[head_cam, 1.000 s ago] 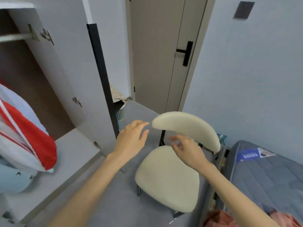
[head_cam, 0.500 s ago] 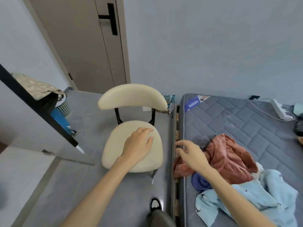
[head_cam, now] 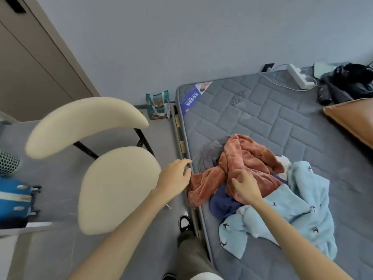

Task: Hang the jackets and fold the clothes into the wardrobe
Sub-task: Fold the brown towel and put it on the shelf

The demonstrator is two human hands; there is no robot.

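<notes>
A heap of clothes lies on the grey mattress (head_cam: 262, 110): a rust-orange fleece garment (head_cam: 248, 158) on top, a dark blue piece (head_cam: 221, 203) under it, a grey piece (head_cam: 210, 156) behind, and a light blue garment with small dark birds (head_cam: 292, 211) to the right. My right hand (head_cam: 245, 186) hovers over the orange fleece with fingers spread, touching or just above it. My left hand (head_cam: 175, 178) is at the mattress edge beside the fleece's hanging sleeve, fingers loosely curled, holding nothing. The wardrobe is out of view.
A cream chair (head_cam: 113, 178) stands on the grey floor left of the bed. A blue suitcase (head_cam: 14, 199) and a mesh bin (head_cam: 8, 162) sit at far left. A small bag (head_cam: 158, 106) leans by the wall. A power strip (head_cam: 298, 75), black items (head_cam: 351, 81) and a tan cushion (head_cam: 351, 118) lie on the bed's far side.
My view swung right from the wardrobe and chair to the bed. Both hands moved from over the chair to the clothes heap, the right one reaching the orange fleece.
</notes>
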